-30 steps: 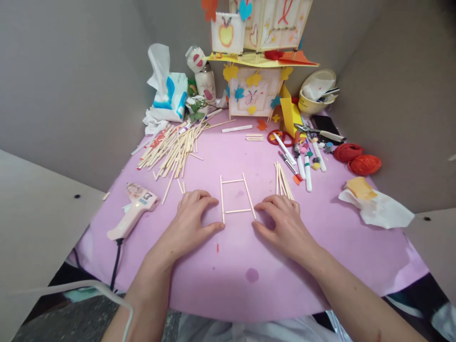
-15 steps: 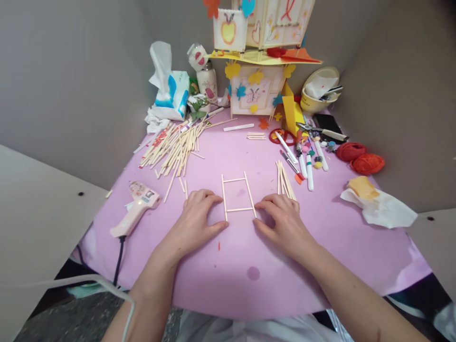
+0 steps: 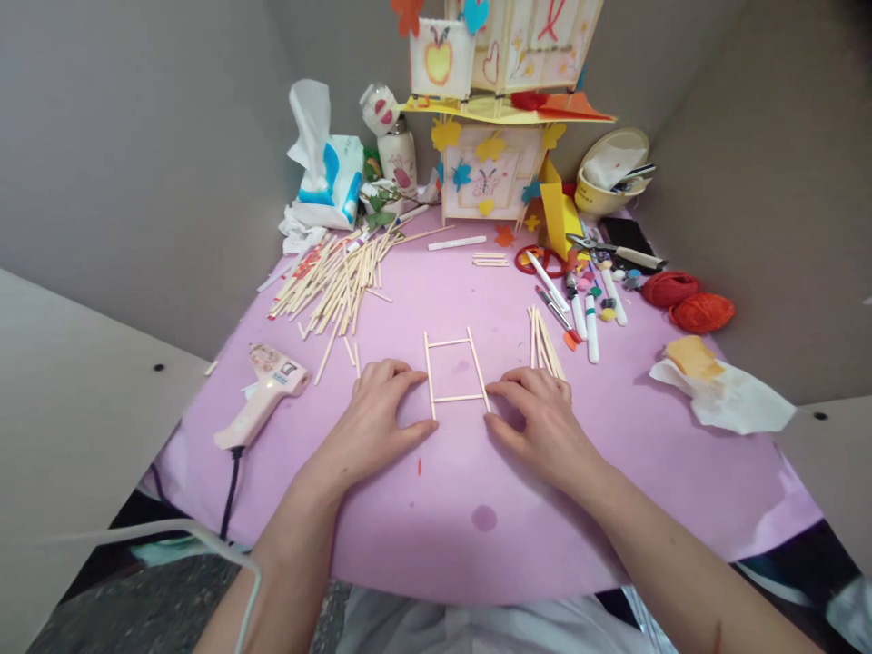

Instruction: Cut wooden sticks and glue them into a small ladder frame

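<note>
A small frame of wooden sticks (image 3: 458, 398) lies flat on the purple tabletop, two long sticks joined by two crosspieces. My left hand (image 3: 374, 413) holds its left side, thumb at the near end and index finger farther up the same stick. On the opposite side my right hand (image 3: 538, 413) grips the other long stick in the same way. Thumb and index finger of each hand are apart along the stick, so the frame is held between both hands. Beyond my right hand lies a small bundle of wooden sticks (image 3: 543, 343), its near ends partly hidden by the fingers.
A pink hot glue gun (image 3: 262, 400) lies left, its cord running off the near edge. Behind it spreads a loose stick pile (image 3: 341, 286). A decorated stick house (image 3: 487, 173) stands at the back. Markers (image 3: 591, 329), red yarn (image 3: 701, 312) and bread on paper (image 3: 722, 400) lie right.
Both hands stay in place on the stick frame. The whole view has shifted very slightly; nothing else has visibly moved.
</note>
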### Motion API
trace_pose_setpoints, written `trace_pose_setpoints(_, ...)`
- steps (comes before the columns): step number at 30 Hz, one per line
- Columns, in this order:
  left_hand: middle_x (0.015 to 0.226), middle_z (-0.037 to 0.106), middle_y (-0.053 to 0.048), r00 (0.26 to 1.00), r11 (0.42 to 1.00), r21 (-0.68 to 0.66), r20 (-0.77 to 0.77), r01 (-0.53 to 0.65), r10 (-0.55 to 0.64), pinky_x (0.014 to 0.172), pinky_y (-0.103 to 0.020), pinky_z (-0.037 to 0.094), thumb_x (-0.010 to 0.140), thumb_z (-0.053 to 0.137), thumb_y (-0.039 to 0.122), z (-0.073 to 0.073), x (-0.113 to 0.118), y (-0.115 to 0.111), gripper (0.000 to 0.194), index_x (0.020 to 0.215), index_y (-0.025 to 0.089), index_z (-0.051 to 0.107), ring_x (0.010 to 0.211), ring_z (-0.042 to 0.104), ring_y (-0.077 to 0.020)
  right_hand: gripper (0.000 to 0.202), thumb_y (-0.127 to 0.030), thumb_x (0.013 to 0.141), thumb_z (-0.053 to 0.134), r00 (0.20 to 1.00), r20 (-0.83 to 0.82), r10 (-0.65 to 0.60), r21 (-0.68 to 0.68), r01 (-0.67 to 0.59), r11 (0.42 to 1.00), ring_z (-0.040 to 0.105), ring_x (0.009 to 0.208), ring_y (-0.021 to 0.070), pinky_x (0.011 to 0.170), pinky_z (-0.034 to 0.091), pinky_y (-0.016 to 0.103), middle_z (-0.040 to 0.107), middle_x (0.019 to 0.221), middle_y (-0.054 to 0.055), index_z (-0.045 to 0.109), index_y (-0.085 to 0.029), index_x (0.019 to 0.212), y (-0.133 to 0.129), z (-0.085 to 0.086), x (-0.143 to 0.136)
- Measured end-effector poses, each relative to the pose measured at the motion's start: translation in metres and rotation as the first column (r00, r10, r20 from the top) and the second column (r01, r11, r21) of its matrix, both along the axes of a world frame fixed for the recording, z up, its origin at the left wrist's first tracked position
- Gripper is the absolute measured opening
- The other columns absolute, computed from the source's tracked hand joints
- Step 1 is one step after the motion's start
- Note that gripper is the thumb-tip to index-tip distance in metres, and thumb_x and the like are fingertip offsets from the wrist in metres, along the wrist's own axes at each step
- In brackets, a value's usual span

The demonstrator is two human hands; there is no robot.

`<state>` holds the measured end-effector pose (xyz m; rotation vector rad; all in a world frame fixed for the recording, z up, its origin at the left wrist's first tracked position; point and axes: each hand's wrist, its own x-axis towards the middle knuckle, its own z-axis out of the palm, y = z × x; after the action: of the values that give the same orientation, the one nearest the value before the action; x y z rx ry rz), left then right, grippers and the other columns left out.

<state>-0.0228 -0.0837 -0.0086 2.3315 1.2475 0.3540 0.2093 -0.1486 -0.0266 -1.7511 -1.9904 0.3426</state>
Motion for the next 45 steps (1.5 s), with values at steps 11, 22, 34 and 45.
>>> trace_pose_setpoints(11,0.115,0.048,-0.005,1.0,1.0,0.013,0.001,0.004,-0.004,0.099,-0.042,0.036,0.075,0.065,0.041,-0.001,0.001,0.0,0.051,0.122,0.025,0.052,0.112,0.042,-0.0242,0.025,-0.027,0.08,0.061,1.0,-0.004,0.002,0.003,-0.002,1.0,0.049,0.103,0.0226,0.089,0.031,0.041,0.058,0.103,0.005,0.061,-0.025,0.106,0.0,0.001,0.0)
trace_pose_setpoints(22,0.115,0.048,-0.006,1.0,1.0,0.013,0.014,0.007,-0.008,0.098,-0.045,0.037,0.076,0.064,0.041,0.0,0.001,0.0,0.05,0.122,0.025,0.052,0.112,0.043,-0.0262,0.025,-0.027,0.081,0.06,1.0,-0.001,0.0,0.005,0.0,1.0,0.049,0.102,0.0228,0.089,0.03,0.04,0.058,0.103,0.005,0.061,-0.025,0.106,0.0,0.002,-0.001)
trace_pose_setpoints(34,0.115,0.049,-0.006,1.0,1.0,0.018,0.022,0.007,-0.007,0.098,-0.044,0.037,0.075,0.065,0.04,0.0,0.001,-0.001,0.05,0.121,0.025,0.053,0.112,0.042,-0.0259,0.017,-0.028,0.086,0.059,0.998,0.022,0.062,0.053,-0.063,0.997,0.048,0.103,0.0212,0.088,0.026,0.038,0.061,0.105,0.004,0.062,-0.025,0.102,0.01,0.014,-0.002)
trace_pose_setpoints(45,0.115,0.049,-0.006,0.999,1.0,0.011,0.044,0.0,-0.001,0.098,-0.044,0.037,0.074,0.067,0.039,0.001,0.0,-0.002,0.05,0.12,0.026,0.053,0.112,0.042,-0.026,0.018,-0.024,0.092,0.051,0.914,0.222,0.341,0.021,-0.354,0.935,0.048,0.089,0.0184,0.083,0.022,0.039,0.065,0.083,0.001,0.069,-0.026,0.09,0.041,0.016,-0.017)
